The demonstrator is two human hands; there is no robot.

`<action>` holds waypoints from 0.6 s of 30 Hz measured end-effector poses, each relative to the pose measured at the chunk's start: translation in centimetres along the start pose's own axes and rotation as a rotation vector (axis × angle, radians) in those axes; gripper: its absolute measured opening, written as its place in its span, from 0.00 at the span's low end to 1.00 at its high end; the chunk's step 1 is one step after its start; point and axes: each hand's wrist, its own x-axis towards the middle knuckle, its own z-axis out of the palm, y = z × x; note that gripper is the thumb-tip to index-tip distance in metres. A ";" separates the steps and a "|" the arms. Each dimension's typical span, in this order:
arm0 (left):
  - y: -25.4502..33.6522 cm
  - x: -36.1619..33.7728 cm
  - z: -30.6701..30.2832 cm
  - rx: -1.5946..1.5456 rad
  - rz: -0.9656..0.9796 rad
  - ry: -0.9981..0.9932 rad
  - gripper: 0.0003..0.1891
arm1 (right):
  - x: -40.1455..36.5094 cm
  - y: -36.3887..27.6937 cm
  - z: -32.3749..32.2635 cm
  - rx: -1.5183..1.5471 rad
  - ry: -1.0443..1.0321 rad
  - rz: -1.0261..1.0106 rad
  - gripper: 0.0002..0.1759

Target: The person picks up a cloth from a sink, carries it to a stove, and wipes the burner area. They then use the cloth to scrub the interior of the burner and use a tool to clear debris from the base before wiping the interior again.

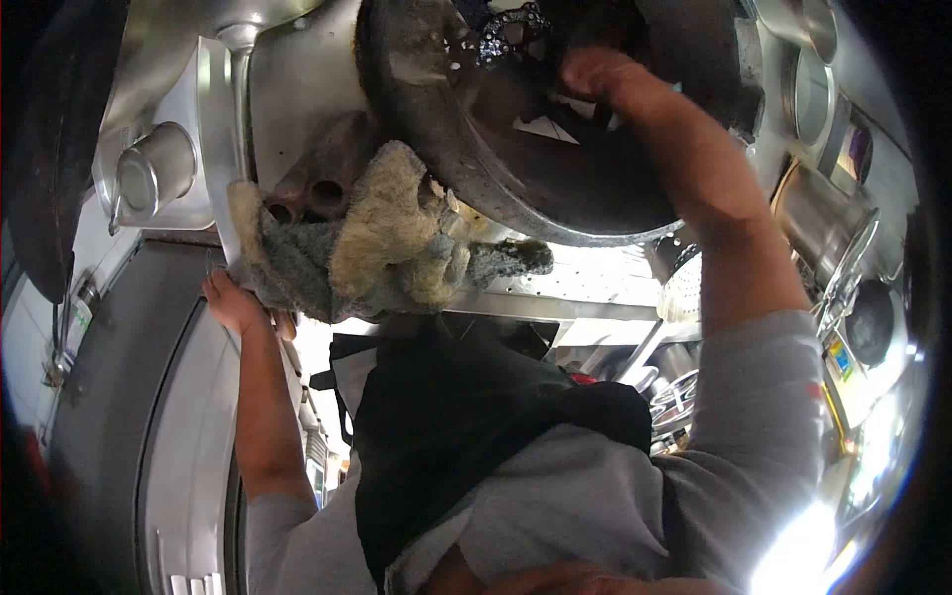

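A steel kitchen fills the view, with a metal counter (297, 89) running along a stove. One large dark wok (476, 159) sits tilted at the top centre, its blackened inside facing the person. The right hand (595, 74) is inside the wok, curled into a fist against the inner wall. One black mesh scourer (511, 35) lies just beside it, but it cannot be told whether the fingers hold it. One dirty, matted cloth (387, 238) is bunched on the counter's edge, touching the wok's rim from below. The left hand (233, 302) is at the cloth's left end, on that edge. Its fingers are hidden, so its grip cannot be told. One steel jug (154, 174) stands on the counter to the far left, well apart from the wok. To the right are two steel canisters (823, 223) and one perforated strainer (684, 283). Grey sleeves and one black apron (446, 426) fill the foreground.
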 end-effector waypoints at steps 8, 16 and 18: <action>1.6 -0.7 0.1 -0.012 0.025 0.069 0.16 | -0.1 2.7 -1.9 -0.204 0.157 0.103 0.17; 0.7 -0.3 -0.1 0.089 0.084 0.035 0.14 | -2.1 1.5 -3.3 -0.176 -0.061 0.175 0.15; -0.2 0.3 0.2 -0.025 0.014 0.037 0.14 | -1.9 1.7 -2.6 -0.176 -0.026 0.168 0.15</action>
